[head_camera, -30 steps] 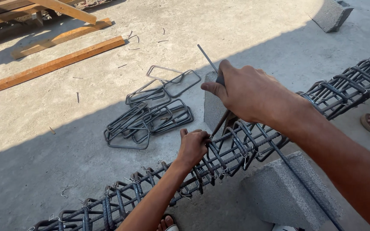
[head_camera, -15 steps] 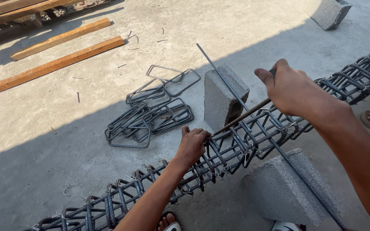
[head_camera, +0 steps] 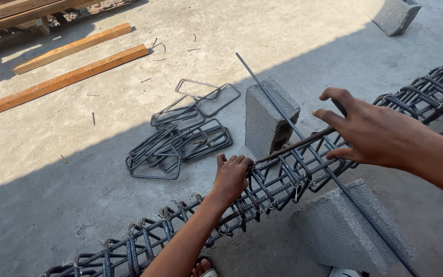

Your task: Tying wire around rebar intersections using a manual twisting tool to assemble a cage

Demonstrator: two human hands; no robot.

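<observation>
While hands (head_camera: 303,154) grip, rebar cage (head_camera: 262,200) beneath

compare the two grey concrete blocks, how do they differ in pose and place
The far block stands upright on a narrow side beyond the rebar cage; the near block lies tilted on the person's side of it. The far block shows a hollow in its end; the near block shows only plain faces. Both are grey, rough and in shade.

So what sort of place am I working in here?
Most likely an outdoor construction site or rebar yard. A long tied rebar cage rests across grey concrete blocks on a bare concrete floor, with a pile of bent steel stirrups and timber planks lying nearby in sunlight.
</observation>
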